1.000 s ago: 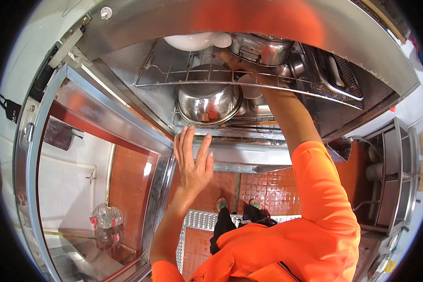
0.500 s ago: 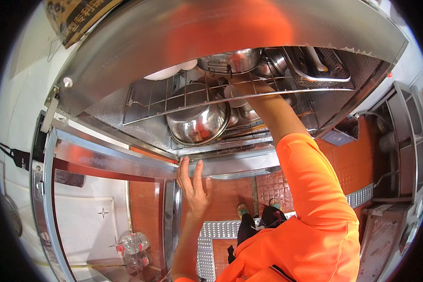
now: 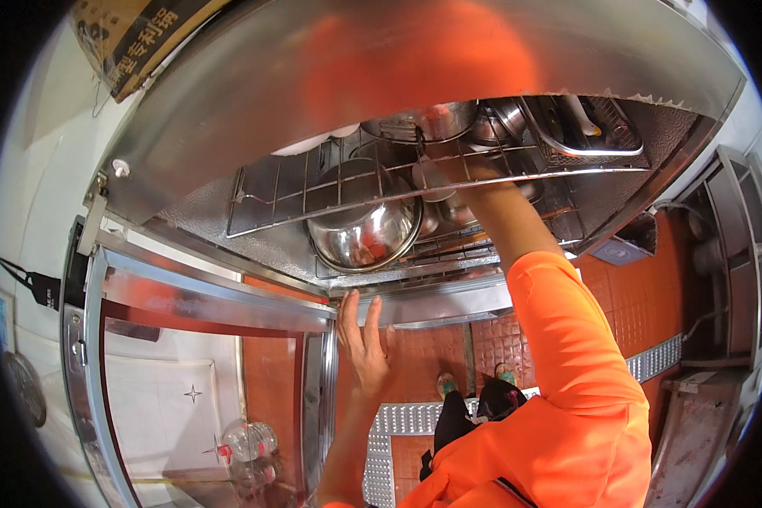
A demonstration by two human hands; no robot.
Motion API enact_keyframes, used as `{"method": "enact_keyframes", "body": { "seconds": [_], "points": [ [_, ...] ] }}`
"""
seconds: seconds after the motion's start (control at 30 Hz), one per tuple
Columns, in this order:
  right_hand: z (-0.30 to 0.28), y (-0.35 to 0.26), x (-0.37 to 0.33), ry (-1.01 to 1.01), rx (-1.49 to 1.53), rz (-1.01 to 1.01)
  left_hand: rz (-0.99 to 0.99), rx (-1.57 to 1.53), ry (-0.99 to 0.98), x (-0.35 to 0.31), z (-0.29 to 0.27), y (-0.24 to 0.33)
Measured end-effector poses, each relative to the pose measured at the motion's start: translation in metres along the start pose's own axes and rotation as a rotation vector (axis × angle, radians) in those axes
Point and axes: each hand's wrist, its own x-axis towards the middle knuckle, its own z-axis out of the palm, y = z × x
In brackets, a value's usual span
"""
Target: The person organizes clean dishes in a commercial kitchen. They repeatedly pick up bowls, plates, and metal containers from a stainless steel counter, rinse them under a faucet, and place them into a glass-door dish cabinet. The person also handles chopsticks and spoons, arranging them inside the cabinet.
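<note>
My right arm reaches into the metal cabinet, below the upper wire shelf [image 3: 339, 206]. Behind its wires my right hand [image 3: 464, 168] is partly covered, and its fingers cannot be made out. Beside that hand is a pale, rounded cup-like thing [image 3: 433, 181]; whether I hold it is unclear. A large shiny steel bowl [image 3: 364, 233] sits on the lower rack, left of my hand. My left hand [image 3: 365, 345] is open, fingers extended, by the cabinet's front edge near the open glass door [image 3: 203, 288], holding nothing.
On the upper shelf are a steel pot [image 3: 444, 121], white bowls [image 3: 305, 146] and a wire basket [image 3: 618, 135] with utensils. A cardboard box [image 3: 144, 42] rests on top. Clear plastic bottles [image 3: 250, 442] stand behind the door glass. Grey shelving [image 3: 728, 245] is at right.
The whole view has shifted slightly, with the cabinet and my arms now a little lower and further right. My right hand stays inside the cabinet; my left stays open at its edge.
</note>
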Motion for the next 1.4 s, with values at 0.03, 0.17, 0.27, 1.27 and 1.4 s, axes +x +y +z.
{"method": "enact_keyframes", "body": {
  "seconds": [0.03, 0.17, 0.27, 1.27, 1.4],
  "points": [
    [-0.001, 0.003, 0.003, 0.005, 0.021, 0.002, 0.001, -0.006, 0.005, 0.000, -0.001, 0.002],
    [-0.016, 0.008, -0.005, 0.030, 0.187, 0.037, 0.026, -0.028, 0.037, 0.003, -0.002, 0.007],
    [-0.030, 0.003, -0.019, 0.025, 0.425, 0.071, 0.045, -0.121, 0.101, 0.012, 0.005, 0.012],
    [-0.139, -0.056, -0.208, -0.236, 0.065, -0.018, -1.270, -1.946, 0.052, -0.008, 0.028, 0.073],
    [-0.104, -0.042, -0.150, -0.258, 0.075, 0.181, -1.248, -1.922, 0.044, -0.021, 0.019, 0.067]
  ]
}}
